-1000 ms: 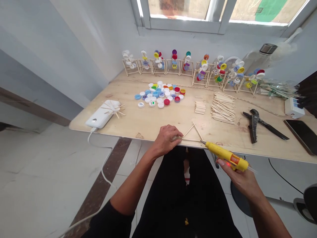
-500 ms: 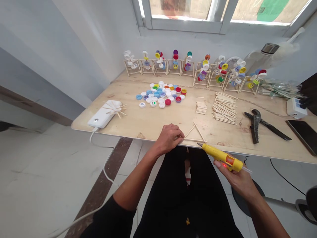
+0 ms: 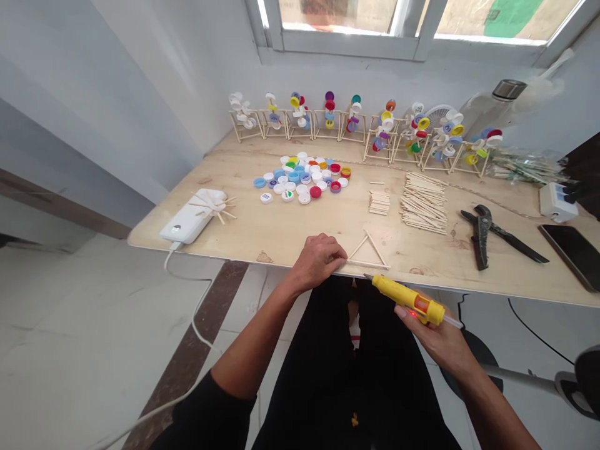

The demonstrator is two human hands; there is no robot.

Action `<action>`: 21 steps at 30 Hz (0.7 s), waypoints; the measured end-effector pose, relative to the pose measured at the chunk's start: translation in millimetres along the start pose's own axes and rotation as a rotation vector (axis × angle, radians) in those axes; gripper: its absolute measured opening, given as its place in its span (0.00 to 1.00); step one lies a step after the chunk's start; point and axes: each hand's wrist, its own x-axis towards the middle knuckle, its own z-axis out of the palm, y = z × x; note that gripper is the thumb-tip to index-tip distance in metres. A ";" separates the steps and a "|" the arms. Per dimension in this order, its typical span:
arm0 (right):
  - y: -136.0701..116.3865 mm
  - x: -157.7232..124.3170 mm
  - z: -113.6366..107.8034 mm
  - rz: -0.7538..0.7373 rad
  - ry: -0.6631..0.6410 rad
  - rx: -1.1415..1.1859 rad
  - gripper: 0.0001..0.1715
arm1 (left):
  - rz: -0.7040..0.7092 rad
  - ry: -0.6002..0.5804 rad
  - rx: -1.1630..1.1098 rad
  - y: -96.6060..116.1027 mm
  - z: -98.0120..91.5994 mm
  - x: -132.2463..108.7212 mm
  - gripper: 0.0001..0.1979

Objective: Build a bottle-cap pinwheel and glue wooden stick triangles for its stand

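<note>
While the left hand [image 3: 321,256], palm down, pinches the stick triangle [image 3: 368,264] at the near edge of the table [image 3: 239,234], the right hand [image 3: 444,337] wraps its grip around the left-pointing glue gun [image 3: 407,297].

The left forearm [image 3: 255,337] extends forward and inward, with the wrist nearly straight. The left hand [image 3: 319,256] is back upward, fingers bent together, thumb and index finger in a pinch. The right forearm [image 3: 497,400] angles forward and leftward. The right hand [image 3: 438,337] is closed in a grip, thumb extended forward. The hands are apart.
</note>
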 end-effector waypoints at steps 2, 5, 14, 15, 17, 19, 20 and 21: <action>-1.9 1.0 1.0 -0.014 0.009 -0.024 0.17 | -0.001 -0.004 0.001 0.1 -0.8 0.8 0.05; -6.6 4.0 2.5 -0.054 0.013 -0.086 0.15 | -0.003 -0.017 0.001 -0.1 -2.5 2.5 0.06; -21.5 19.4 14.6 -0.169 0.047 -0.220 0.15 | -0.008 -0.033 -0.030 -2.8 -4.9 8.4 0.06; -22.8 20.6 16.4 -0.175 0.048 -0.234 0.15 | -0.009 -0.029 -0.033 -3.0 -4.7 9.1 0.07; -25.8 22.5 19.4 -0.173 0.053 -0.271 0.14 | -0.011 -0.027 -0.039 -3.2 -4.7 10.4 0.07; -28.9 24.1 21.5 -0.175 0.061 -0.307 0.14 | -0.013 -0.031 -0.041 -3.2 -5.0 11.2 0.07; -30.4 25.0 22.3 -0.180 0.066 -0.325 0.14 | -0.015 -0.033 -0.041 -3.2 -5.3 11.4 0.07; -31.6 25.9 23.0 -0.186 0.069 -0.342 0.14 | -0.018 -0.035 -0.041 -3.1 -5.5 11.6 0.07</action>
